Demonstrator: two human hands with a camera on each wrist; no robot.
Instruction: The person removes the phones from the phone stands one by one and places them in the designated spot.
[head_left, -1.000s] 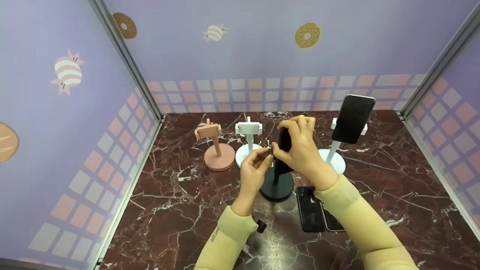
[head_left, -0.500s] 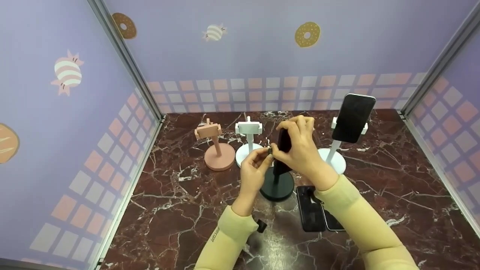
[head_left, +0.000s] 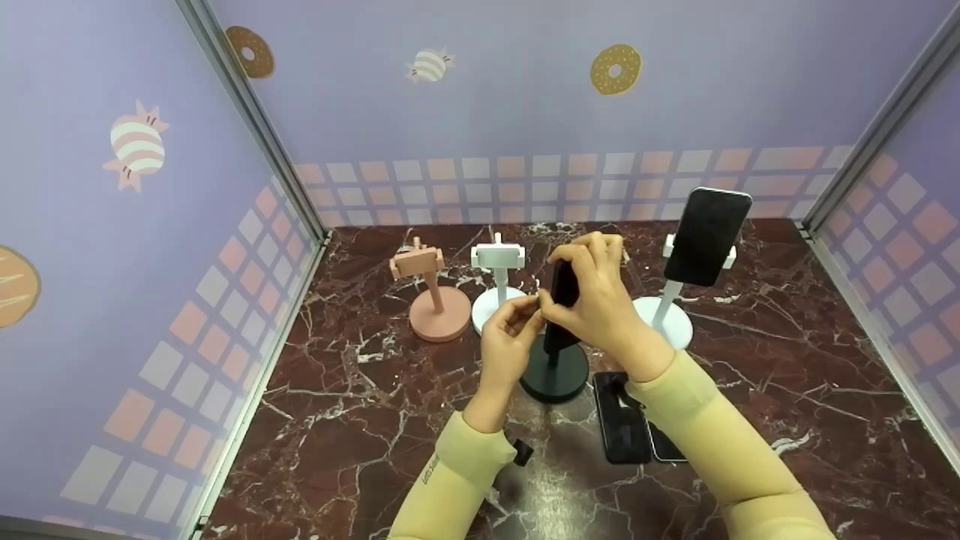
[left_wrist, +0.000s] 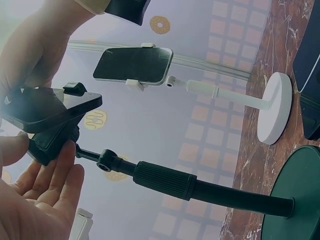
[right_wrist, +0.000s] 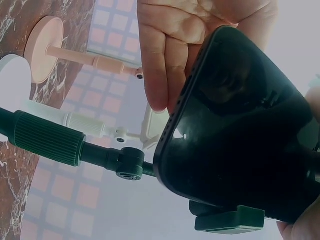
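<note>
Phone (head_left: 564, 289) has shifted slightly left since earlier; the right hand (head_left: 600, 296) still grips it, fingers curled round, at the black stand's (head_left: 555, 371) clamp, table centre. Left hand (head_left: 510, 337) pinches the clamp at 9 o'clock.

Marble table (head_left: 360, 420): 4 stands (head_left: 439, 315), 2 flat phones (head_left: 622, 420).

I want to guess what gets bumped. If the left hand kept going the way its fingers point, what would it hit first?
Probably the black phone on the black round-based stand. The left hand already pinches the stand's clamp right beside it.
</note>
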